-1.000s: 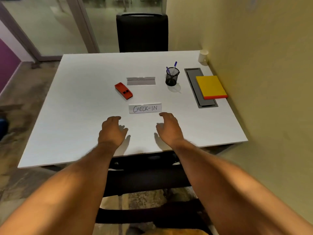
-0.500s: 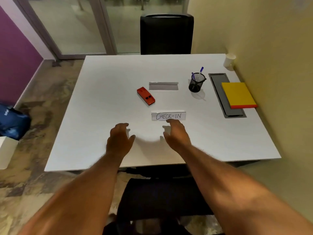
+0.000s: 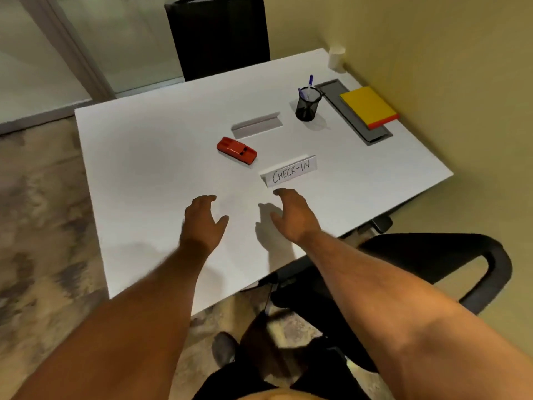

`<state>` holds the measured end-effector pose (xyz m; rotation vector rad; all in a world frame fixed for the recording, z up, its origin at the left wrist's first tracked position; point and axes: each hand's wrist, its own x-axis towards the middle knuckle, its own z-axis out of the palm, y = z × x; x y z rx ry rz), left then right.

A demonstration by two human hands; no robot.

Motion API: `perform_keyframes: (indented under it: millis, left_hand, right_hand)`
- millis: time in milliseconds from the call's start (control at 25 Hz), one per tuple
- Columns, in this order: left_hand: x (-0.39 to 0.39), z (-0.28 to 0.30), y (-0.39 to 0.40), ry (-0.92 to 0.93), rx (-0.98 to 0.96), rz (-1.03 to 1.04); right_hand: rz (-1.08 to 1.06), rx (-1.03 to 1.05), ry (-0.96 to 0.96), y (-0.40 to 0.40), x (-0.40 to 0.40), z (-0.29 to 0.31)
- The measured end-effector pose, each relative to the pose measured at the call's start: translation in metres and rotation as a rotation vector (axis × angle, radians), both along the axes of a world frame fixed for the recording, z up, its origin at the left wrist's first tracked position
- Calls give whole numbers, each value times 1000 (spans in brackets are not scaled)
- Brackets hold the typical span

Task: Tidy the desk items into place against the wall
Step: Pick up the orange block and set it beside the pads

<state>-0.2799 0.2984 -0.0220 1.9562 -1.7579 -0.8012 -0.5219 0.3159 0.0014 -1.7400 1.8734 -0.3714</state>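
Observation:
On the white desk [image 3: 150, 180] a "CHECK-IN" sign [image 3: 290, 171] stands in the middle, with a red stapler [image 3: 237, 150] to its left. Behind them lies a grey sign holder [image 3: 256, 125]. A black mesh pen cup [image 3: 308, 103] with pens stands nearer the wall, beside a yellow notepad stack [image 3: 369, 106] on a grey cable tray [image 3: 353, 111]. My left hand [image 3: 202, 223] hovers open above the desk's near part. My right hand [image 3: 294, 215] is open too, its fingertips just short of the sign. Neither hand holds anything.
The yellow wall [image 3: 432, 67] runs along the desk's right side. A white cup [image 3: 336, 57] stands in the far corner. One black chair [image 3: 219, 36] is behind the desk, another black chair [image 3: 432, 264] is at my right below the desk edge.
The view has swung and tilted, so the desk now appears slanted. Both hands stay open above the desk's near part, the right one still close to the sign.

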Motion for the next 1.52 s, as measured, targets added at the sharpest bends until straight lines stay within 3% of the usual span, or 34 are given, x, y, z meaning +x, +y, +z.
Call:
perform_keyframes:
  millis: [440,720,1040,1360,1520]
  left_hand:
    - [57,14,18,38,-11,-210]
    - [99,41,61,144,-76,-179]
    - [178,75,85,-68,-40,-285]
    - [270,88,30,-40,-128,-407]
    - [323,89,-34,2,-109,-458]
  right_hand:
    - [-177,-19,56,68,84,26]
    - [-226,-2,93,108,116,27]
    - [-214,-51,97,145,202,35]
    - [-336,-106,135,104,303,62]
    - [-472,-82,154,62,382,65]
